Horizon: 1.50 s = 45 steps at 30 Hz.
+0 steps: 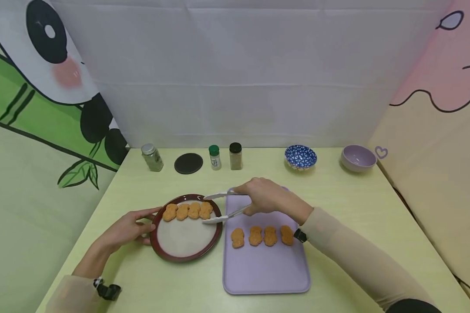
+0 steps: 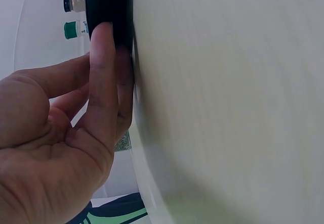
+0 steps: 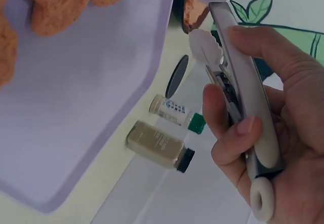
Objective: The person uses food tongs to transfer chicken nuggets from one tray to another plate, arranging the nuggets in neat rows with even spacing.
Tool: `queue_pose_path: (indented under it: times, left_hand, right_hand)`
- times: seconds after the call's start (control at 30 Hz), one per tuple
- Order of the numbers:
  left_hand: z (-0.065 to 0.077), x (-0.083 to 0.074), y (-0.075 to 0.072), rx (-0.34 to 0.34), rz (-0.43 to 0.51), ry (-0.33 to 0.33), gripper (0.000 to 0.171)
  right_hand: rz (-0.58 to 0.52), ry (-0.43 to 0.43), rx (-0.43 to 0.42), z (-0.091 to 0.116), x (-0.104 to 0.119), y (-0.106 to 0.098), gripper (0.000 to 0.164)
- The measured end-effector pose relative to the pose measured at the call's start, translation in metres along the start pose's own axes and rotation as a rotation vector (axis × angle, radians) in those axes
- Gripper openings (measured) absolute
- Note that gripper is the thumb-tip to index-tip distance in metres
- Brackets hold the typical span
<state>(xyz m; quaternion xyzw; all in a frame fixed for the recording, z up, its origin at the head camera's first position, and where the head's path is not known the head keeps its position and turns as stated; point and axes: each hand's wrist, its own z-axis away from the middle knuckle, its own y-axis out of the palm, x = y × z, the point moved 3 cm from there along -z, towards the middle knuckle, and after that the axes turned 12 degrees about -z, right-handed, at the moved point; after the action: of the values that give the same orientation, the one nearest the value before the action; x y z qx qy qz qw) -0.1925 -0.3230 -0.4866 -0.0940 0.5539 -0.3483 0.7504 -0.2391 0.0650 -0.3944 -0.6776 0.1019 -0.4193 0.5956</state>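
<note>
The brown-rimmed plate is being pinched by the left hand, spread tongs gripped by the right hand. The plate's rightmost nugget is being flanked and could be skewed by uneven squeezing.

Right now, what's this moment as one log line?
left grip: holds plate | right grip: holds spread tongs | on plate: four nuggets | on tray: four nuggets
</note>
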Motion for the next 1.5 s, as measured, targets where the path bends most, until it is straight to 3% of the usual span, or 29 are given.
queue_pose_path:
  times: [0.23, 0.4, 0.53, 0.97, 1.2, 1.37, 1.5]
  left_hand:
    - [-0.002, 0.002, 0.003, 0.007, -0.004, -0.008, 0.056]
    - [-0.004, 0.002, 0.001, -0.001, -0.005, -0.003, 0.056]
    - [-0.005, 0.005, 0.000, 0.002, -0.004, -0.009, 0.057]
    - [-0.007, 0.008, -0.001, 0.007, 0.004, 0.002, 0.058]
    - [-0.008, 0.008, -0.002, 0.007, -0.003, -0.002, 0.057]
    - [-0.008, 0.007, -0.001, 0.006, -0.012, 0.008, 0.055]
    - [-0.007, 0.008, -0.002, 0.012, -0.002, 0.001, 0.055]
  right_hand:
    - [-0.078, -0.049, -0.027, 0.044, -0.014, -0.026, 0.063]
    - [-0.110, -0.058, 0.054, 0.080, -0.020, -0.034, 0.061]
    - [-0.116, -0.073, 0.118, 0.092, -0.023, -0.025, 0.061]
    - [-0.075, -0.031, 0.145, 0.092, -0.029, -0.005, 0.056]
    - [-0.093, -0.082, 0.102, 0.087, -0.024, -0.007, 0.055]
    - [-0.082, -0.124, 0.019, 0.069, -0.005, -0.011, 0.054]
    - [-0.062, -0.135, -0.020, 0.037, 0.022, -0.002, 0.057]
